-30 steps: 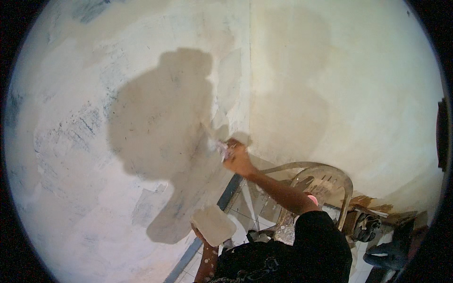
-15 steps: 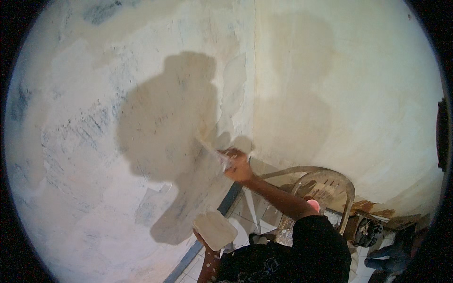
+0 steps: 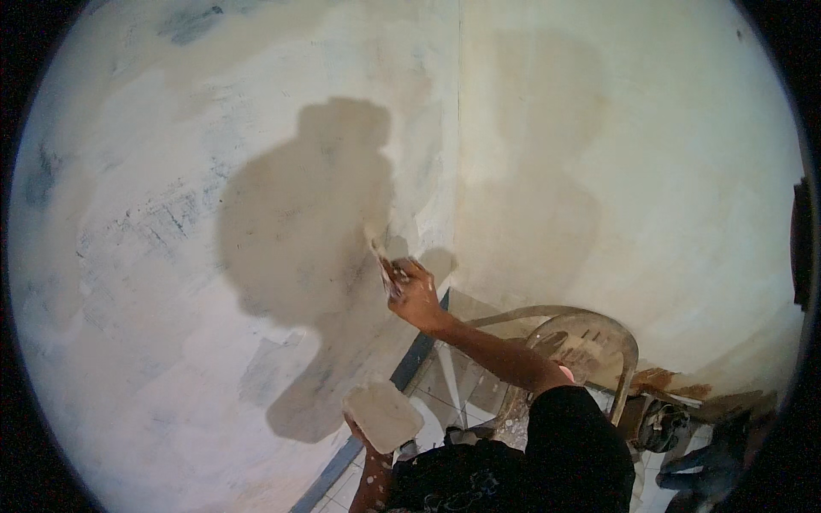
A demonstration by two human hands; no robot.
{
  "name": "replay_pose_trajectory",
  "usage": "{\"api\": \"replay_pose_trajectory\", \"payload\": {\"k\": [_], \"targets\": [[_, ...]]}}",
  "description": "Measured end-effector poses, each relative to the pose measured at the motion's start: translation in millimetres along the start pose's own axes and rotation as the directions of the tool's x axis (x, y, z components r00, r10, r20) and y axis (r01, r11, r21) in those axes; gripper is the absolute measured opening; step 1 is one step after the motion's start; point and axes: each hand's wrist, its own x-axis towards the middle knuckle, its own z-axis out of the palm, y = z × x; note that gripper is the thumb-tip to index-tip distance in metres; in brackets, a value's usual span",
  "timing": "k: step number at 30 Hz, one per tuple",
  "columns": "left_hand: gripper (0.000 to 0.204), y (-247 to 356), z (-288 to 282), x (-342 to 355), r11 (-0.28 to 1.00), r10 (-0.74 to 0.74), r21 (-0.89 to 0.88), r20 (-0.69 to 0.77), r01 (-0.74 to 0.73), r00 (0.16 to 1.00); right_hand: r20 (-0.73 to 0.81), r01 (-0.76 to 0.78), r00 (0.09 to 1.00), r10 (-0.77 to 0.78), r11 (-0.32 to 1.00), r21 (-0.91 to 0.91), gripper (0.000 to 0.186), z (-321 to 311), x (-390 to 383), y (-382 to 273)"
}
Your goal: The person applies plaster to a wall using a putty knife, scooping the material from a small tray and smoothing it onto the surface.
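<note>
My right hand (image 3: 416, 297) is closed around the handle of a putty knife (image 3: 376, 244), its pale-smeared blade end at the left wall (image 3: 162, 299) near the corner. Whether the blade presses on the plaster is hard to tell. White smears cover my fingers. Lower down, my left hand (image 3: 357, 430) grips the left edge of a squarish, cream-coloured board (image 3: 382, 416), its face turned up; most of those fingers are hidden under it. Patchy filler and bluish-grey streaks mark the wall, and my shadow falls across it.
A stained plastic chair (image 3: 631, 350) with a curved back stands by the cream right wall (image 3: 684, 197). Something pink (image 3: 567, 374) shows beside my right arm. Dark bundled items (image 3: 665, 425) lie at lower right on the tiled floor. A dark blue skirting strip (image 3: 412, 361) edges the left wall.
My right hand has shifted slightly left and the putty knife has swung more upright, its blade end higher. The board in my left hand has moved slightly left.
</note>
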Motion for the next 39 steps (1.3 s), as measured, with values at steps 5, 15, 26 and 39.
{"api": "replay_pose_trajectory", "payload": {"k": [5,15,26,39], "targets": [[0.070,-4,-7,8,0.997,-0.072,-0.026,-0.114,0.070,0.991,-0.221,-0.428,0.858,0.464,0.883,0.190,0.014,-33,27,106],[0.065,-5,4,-3,0.995,-0.068,-0.063,0.050,0.072,0.996,-0.378,-0.218,0.925,0.048,0.880,-0.422,0.027,-15,133,158],[0.062,-3,28,2,0.998,-0.016,-0.064,-0.047,0.013,0.999,-0.451,-0.342,0.850,0.272,0.936,-0.080,0.013,-80,118,161],[0.066,8,6,-13,0.954,-0.040,-0.301,-0.113,0.004,0.993,-0.184,-0.115,0.969,0.165,0.960,0.257,0.016,-79,93,23]]}}
